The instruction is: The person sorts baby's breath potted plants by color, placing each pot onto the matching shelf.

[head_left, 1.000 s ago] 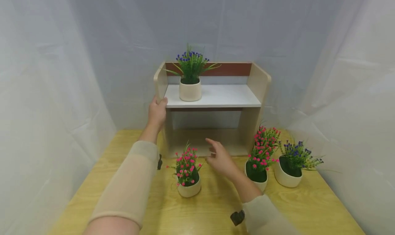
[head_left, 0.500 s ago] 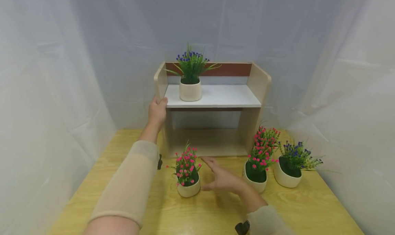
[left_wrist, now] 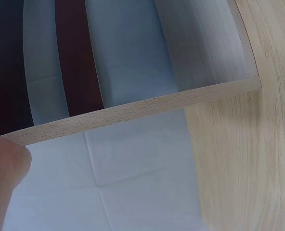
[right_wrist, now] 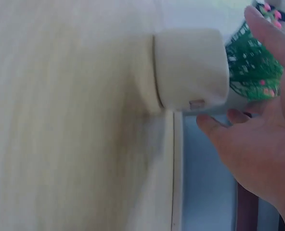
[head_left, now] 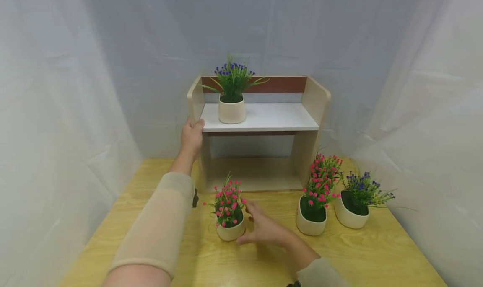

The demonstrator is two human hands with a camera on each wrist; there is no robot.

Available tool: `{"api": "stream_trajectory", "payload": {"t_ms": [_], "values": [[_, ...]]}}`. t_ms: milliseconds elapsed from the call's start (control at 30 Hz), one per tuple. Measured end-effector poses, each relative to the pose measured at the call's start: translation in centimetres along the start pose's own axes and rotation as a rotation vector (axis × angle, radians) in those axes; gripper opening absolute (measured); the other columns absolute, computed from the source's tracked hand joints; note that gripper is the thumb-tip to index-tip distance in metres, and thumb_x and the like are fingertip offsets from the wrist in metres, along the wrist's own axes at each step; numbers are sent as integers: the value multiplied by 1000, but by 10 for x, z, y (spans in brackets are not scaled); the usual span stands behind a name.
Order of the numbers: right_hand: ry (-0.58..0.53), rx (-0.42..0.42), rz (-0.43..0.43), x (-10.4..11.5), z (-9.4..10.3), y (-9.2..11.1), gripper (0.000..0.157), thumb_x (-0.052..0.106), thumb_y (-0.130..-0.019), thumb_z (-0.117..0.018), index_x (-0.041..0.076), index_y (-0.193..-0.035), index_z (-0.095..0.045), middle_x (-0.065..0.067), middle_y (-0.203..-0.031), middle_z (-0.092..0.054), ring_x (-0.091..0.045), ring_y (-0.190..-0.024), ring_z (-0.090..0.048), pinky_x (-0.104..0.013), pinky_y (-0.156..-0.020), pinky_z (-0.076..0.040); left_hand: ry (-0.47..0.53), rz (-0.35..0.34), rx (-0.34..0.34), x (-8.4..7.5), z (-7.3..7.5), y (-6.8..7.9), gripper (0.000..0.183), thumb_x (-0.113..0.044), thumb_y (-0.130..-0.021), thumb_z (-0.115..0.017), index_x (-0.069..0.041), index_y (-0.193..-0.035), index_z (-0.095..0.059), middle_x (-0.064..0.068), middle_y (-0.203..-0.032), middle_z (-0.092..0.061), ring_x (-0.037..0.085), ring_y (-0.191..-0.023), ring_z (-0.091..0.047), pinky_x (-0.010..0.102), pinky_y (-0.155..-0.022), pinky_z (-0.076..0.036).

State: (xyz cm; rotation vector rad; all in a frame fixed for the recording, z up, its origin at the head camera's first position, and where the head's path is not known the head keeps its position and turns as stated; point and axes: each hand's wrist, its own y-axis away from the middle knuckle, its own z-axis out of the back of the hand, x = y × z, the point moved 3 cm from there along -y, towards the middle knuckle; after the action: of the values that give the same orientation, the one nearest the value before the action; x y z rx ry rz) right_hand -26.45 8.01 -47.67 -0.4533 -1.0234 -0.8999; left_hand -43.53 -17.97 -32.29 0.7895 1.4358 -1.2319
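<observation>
Table (head_left: 211, 264): wood-grained, below the right hand (head_left: 264, 229) and running out to either side of it.

Shelf (head_left: 279, 116): two tiers, beyond the right hand; we find the left hand (head_left: 191, 138) gripping its left side, thumb at the front edge.

Blue-flowered plant (head_left: 232, 107): potted, on the upper tier, just right of the left hand.

Tall pink-flowered plant (head_left: 314, 213): potted, on the table, right of the right hand.

Second blue-flowered plant (head_left: 352, 213): potted, likewise on the table, farther right of that hand.

Small pink-flowered plant (head_left: 230, 218): potted, on the table, just left of the right hand. It stands upright, long axis vertical, before the palm. We rate this sideways relation the decisive one, the right hand being plainly nearer than the left.

Right hand: thumb and fingers spread wide, thumb towards the pot's near side, fingers towards its far side; we see nothing held. Whether any fingertip touches, we cannot tell.
</observation>
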Motion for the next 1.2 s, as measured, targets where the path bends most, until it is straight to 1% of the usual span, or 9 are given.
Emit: {"api": "stream_trajectory", "payload": {"t_ms": [133,200,267,367,467,700,900,1067,1200], "values": [[-31,-18,35,-2,-12,-4,128,25,-83,-96,8,-175,-8,-25,-179,-9,-49,-160,-34,-62,-131,-34,-9,7,2,1,-1,-1,57,-31,-113,-51,-11,-165,-41,18,-171,-44,35,-162,-37,50,-138,-25],[-29,-41,61,-3,-17,-6,128,24,-81,-97,8,-174,-10,-24,-176,-16,-47,-160,-35,-61,-131,-35,-10,10,2,1,-1,-1,57,-32,-113,-51,-13,-166,-41,17,-172,-43,34,-163,-36,51,-138,-25],[-18,-74,65,-4,-21,-8,127,24,-81,-98,6,-173,-13,-24,-173,-21,-48,-158,-37,-62,-129,-38,-11,13,2,1,-1,-1,58,-32,-113,-50,-14,-167,-40,16,-173,-42,34,-164,-35,51,-139,-24],[16,-138,48,-6,-26,-10,125,27,-79,-99,4,-171,-19,-28,-171,-24,-53,-152,-43,-68,-125,-41,-9,19,2,0,-2,0,58,-32,-113,-50,-15,-168,-39,15,-175,-40,33,-165,-33,50,-139,-23],[40,-182,31,-7,-30,-12,122,30,-79,-99,3,-169,-22,-30,-170,-27,-55,-150,-44,-71,-123,-42,-7,22,2,0,-2,0,58,-32,-113,-50,-16,-168,-38,14,-175,-39,33,-165,-33,51,-139,-22],[47,-196,-8,-13,-37,-13,110,35,-86,-93,5,-168,-28,-26,-167,-34,-54,-150,-45,-73,-123,-40,-19,11,3,1,-1,0,57,-32,-113,-50,-15,-167,-40,16,-173,-42,34,-163,-35,51,-139,-23],[14,-233,-28,-15,-37,-15,88,31,-96,-84,4,-165,-36,-25,-164,-41,-50,-151,-46,-71,-126,-36,-34,8,-3,0,-1,0,56,-32,-112,-51,-12,-164,-43,18,-169,-46,35,-161,-39,50,-138,-26],[26,-244,-18,-13,-38,-16,84,26,-98,-81,-1,-164,-36,-27,-164,-40,-51,-152,-45,-70,-127,-36,-29,9,-5,0,0,0,56,-32,-113,-51,-11,-164,-43,18,-169,-47,35,-161,-39,50,-138,-26],[29,-241,-15,-12,-39,-16,83,26,-99,-79,-1,-165,-35,-28,-167,-37,-52,-154,-43,-70,-128,-34,-19,3,-11,0,0,0,56,-31,-113,-50,-10,-164,-43,19,-169,-46,35,-161,-39,50,-138,-26]]}}
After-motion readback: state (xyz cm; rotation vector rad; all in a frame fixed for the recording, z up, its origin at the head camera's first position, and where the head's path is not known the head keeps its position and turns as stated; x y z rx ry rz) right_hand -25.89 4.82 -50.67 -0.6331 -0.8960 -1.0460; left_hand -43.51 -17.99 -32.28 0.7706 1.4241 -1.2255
